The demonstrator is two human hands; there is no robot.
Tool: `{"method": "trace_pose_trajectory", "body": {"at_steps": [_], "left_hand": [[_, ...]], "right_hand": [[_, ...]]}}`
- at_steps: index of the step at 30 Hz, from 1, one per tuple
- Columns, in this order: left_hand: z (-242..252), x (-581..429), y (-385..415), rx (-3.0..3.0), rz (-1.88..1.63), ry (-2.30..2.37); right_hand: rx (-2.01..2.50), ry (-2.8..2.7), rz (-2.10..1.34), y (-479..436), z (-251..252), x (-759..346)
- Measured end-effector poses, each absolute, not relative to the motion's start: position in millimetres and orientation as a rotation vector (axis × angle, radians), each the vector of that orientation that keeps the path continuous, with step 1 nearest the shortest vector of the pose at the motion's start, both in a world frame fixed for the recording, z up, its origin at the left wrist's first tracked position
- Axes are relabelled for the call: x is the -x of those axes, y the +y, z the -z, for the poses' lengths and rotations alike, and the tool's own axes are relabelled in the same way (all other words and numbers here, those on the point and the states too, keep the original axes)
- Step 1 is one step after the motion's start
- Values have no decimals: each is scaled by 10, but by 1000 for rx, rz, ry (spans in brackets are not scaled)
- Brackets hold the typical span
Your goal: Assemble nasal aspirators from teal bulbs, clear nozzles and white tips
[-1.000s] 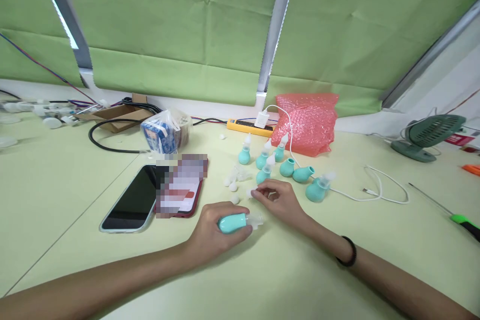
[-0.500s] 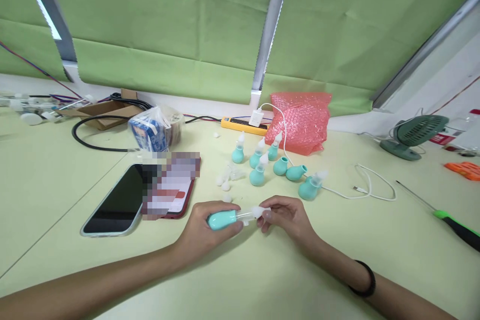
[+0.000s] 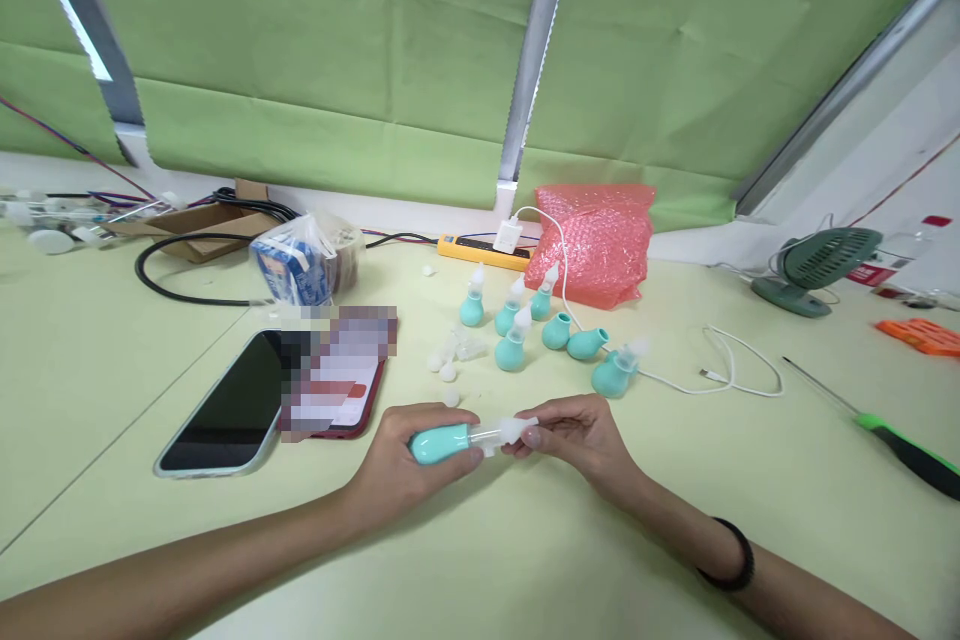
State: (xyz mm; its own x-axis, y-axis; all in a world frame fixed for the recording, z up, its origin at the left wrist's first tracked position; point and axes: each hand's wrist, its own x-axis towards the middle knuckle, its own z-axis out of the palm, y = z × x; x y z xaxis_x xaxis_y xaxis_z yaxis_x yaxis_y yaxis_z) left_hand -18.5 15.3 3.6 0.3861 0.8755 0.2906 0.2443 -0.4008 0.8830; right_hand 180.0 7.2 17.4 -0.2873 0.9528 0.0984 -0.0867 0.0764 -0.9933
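My left hand (image 3: 401, 460) wraps round the turquoise bulb of a nasal aspirator (image 3: 441, 443), which lies sideways above the table. A clear tube joins that bulb to a soft white tip (image 3: 513, 429). Thumb and fingers of my right hand (image 3: 577, 435) are closed on this tip. Beyond my hands stand several assembled aspirators, one of them an aspirator (image 3: 510, 352) with its white tip up. Two bare bulbs, an upright bulb (image 3: 556, 331) and a tilted bulb (image 3: 588, 344), sit beside them. Small clear and white parts (image 3: 471, 348) lie left of these.
Two phones lie at left, a black-screened phone (image 3: 225, 410) and a red-cased phone (image 3: 367, 395). Behind are a plastic-wrapped pack (image 3: 300, 265), a yellow power strip (image 3: 472, 251) and a pink bubble-wrap bag (image 3: 600, 240). A white cable (image 3: 675, 388), screwdriver (image 3: 900, 445) and green fan (image 3: 825, 265) are at right.
The view has shifted slightly. My right-hand fingers have moved a little further along the white tip towards the tube; my left hand keeps its hold on the bulb.
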Motion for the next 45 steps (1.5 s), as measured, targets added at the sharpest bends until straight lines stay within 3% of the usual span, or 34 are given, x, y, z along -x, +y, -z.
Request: {"method": "trace_pose_trajectory", "body": {"at_steps": [15,21,26,37,45], "left_hand": [[-45,193,192,-1830,-928,974],[-74,188,201,-1693,-806,943],[-89,188,202,-1644,-767,939],[-68,188,195,-1738,-775,897],[-76,184,189,-1799,-803,864]], "right_hand": [[966,-1462,-1451,112,-149,-1832],[1051,-1872,-1079,165,-215,-1917],[1030,-1891,-990,153,-177,-1908],[1069,-1711,-1359,130,-146,-1870],[1067,-1612,-1389,109,-113,-1818]]}}
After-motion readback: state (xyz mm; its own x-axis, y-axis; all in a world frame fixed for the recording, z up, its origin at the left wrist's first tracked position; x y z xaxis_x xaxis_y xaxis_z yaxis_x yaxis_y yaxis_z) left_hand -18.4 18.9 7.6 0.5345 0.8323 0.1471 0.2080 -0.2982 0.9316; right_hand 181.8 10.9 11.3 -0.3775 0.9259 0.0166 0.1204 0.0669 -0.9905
